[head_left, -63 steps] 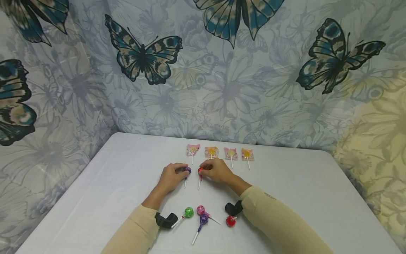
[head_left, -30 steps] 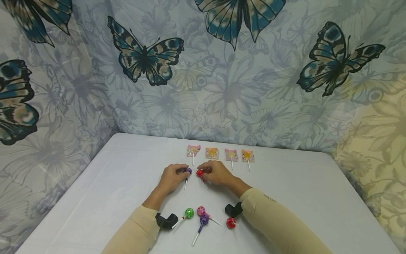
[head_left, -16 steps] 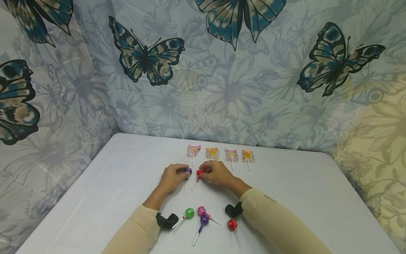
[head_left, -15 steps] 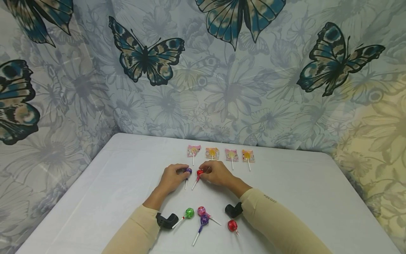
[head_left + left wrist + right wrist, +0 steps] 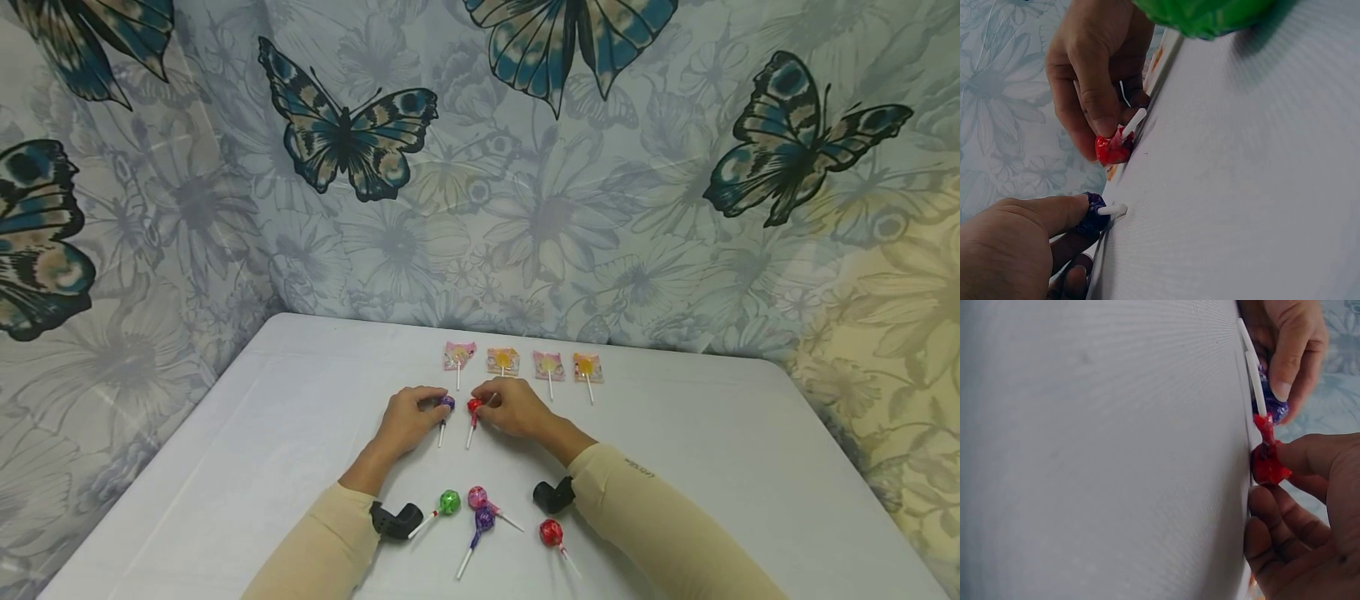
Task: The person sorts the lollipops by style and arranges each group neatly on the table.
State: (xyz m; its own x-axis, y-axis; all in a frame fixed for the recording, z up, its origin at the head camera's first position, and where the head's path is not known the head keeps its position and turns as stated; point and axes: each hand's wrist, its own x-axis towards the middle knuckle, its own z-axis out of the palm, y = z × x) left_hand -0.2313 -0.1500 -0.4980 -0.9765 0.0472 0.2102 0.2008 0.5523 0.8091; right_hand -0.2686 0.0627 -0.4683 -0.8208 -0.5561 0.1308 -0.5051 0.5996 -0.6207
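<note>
purple lollipop (image 5: 447,402) and red lollipop (image 5: 473,406) held side by side, sticks toward the person

small dark lettering (image 5: 639,467) is carried on the right sleeve (image 5: 667,525), but it cannot be read; no words can be made out on the wrappers either.

the purple head is pinched between the thumb and fingers of the left hand (image 5: 407,419); the red one is pinched likewise by the right hand (image 5: 515,407). both are held beyond the middle of the white counter (image 5: 675,450), a narrow gap being left between them. their heads are pointed at the far edge, their long axes run nearly parallel, and both sticks are slanted slightly left at the near end.

behind them, four flat packeted lollipops (image 5: 549,364) are set in a row, sticks also nearward. in front, a green lollipop (image 5: 449,502), a pink lollipop (image 5: 477,497), a second purple lollipop (image 5: 484,519) and a second red lollipop (image 5: 551,532) are laid at differing angles.
</note>
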